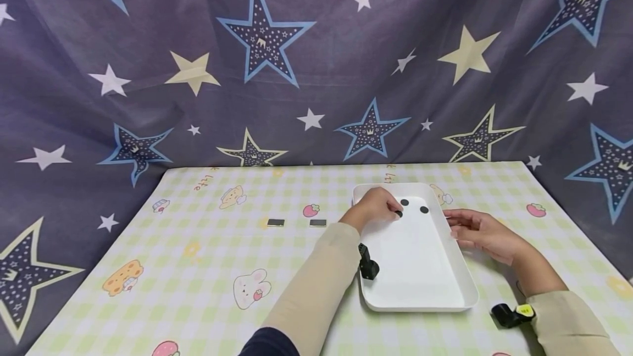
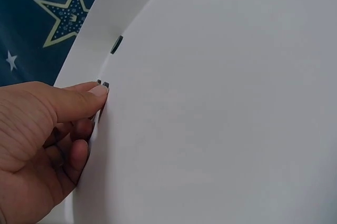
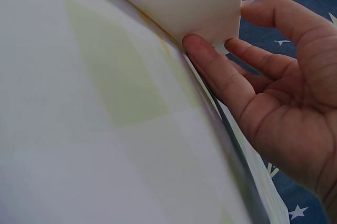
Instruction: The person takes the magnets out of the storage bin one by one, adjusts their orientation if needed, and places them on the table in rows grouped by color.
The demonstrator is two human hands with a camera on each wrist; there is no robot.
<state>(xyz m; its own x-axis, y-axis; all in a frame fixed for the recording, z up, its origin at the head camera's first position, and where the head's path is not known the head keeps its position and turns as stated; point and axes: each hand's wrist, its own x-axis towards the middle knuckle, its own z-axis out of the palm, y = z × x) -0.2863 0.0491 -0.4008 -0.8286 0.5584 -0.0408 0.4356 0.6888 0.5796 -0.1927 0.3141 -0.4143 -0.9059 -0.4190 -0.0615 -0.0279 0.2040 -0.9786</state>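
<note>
1. Pinching a black disc (image 1: 398,214) at thumb and fingertips, the left hand (image 1: 376,205) reaches inside the white tray (image 1: 410,273); this disc seems not yet let go.
2. Close by, a second disc (image 1: 405,202) and a third disc (image 1: 424,210) lie untouched on the tray's floor towards its far end, apart from each other; these two look done with for now.
3. Beyond them, the right hand (image 1: 487,235) grasps nothing small: its fingers touch the tray's right side from outside, perhaps steadying it.
4. Farther off, left of the tray, two dark rectangles (image 1: 275,222) (image 1: 318,223) lie apart on the tablecloth (image 1: 198,284), in neither hand.
5. Judging by this, the work with the discs is partway; whether the rectangles belong to it cannot be told.
</note>
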